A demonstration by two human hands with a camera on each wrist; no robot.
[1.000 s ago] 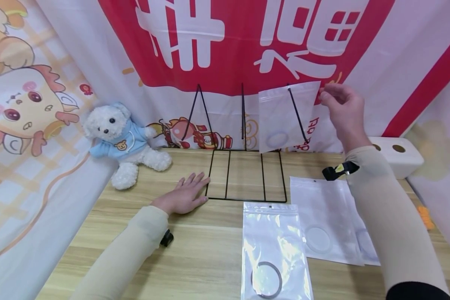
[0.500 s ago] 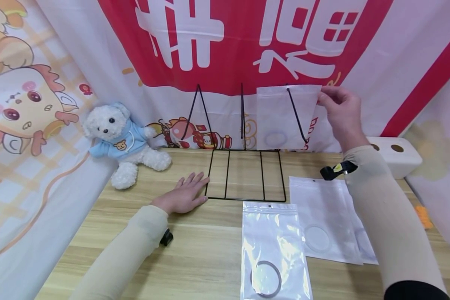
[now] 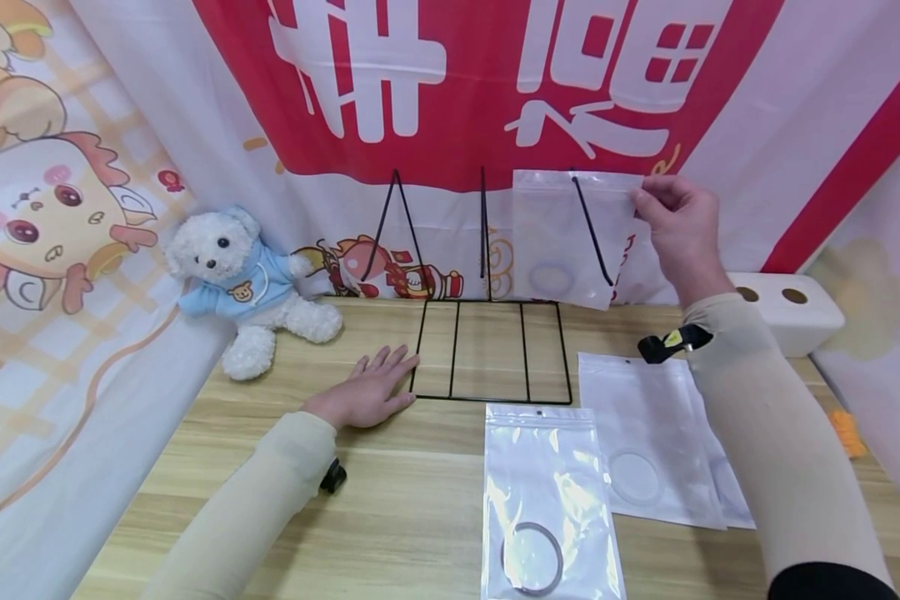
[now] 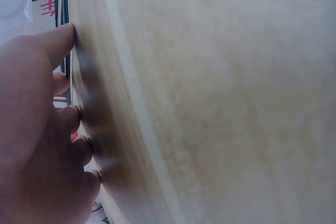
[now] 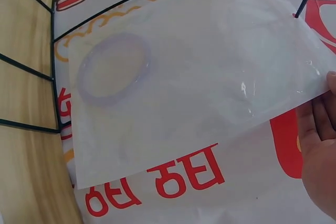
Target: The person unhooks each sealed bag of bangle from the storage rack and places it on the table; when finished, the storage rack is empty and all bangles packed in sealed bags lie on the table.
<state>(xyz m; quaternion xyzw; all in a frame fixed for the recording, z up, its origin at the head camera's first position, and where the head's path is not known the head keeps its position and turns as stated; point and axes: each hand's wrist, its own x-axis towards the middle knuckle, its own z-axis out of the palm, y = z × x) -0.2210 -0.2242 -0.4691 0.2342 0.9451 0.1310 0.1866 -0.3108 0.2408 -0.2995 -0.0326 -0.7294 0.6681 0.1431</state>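
Observation:
A white zip-lock bag point(image 3: 543, 233) with a pale ring showing through it hangs on the right prong of a black wire display rack point(image 3: 454, 350). My right hand point(image 3: 681, 225) pinches the bag's upper right corner. In the right wrist view the prong passes through the hole near the bag's top edge, and the right hand point(image 5: 319, 153) is at the corner beside it. My left hand point(image 3: 367, 390) lies on the wooden table with fingers spread, its fingertips at the left edge of the rack's base. The left wrist view shows this hand point(image 4: 37, 119) with fingertips down on the tabletop.
A glossy bag point(image 3: 543, 467) with a dark ring lies in front of the rack. Two more white bags point(image 3: 645, 417) overlap to its right. A white plush dog point(image 3: 247, 283) sits at the left, and a white block with holes point(image 3: 795, 312) stands behind the right forearm.
My right hand has come slightly down and left and now pinches the bag's corner, which its fingers were beside before. The bag's lower edge has swung a little. The left hand stays still.

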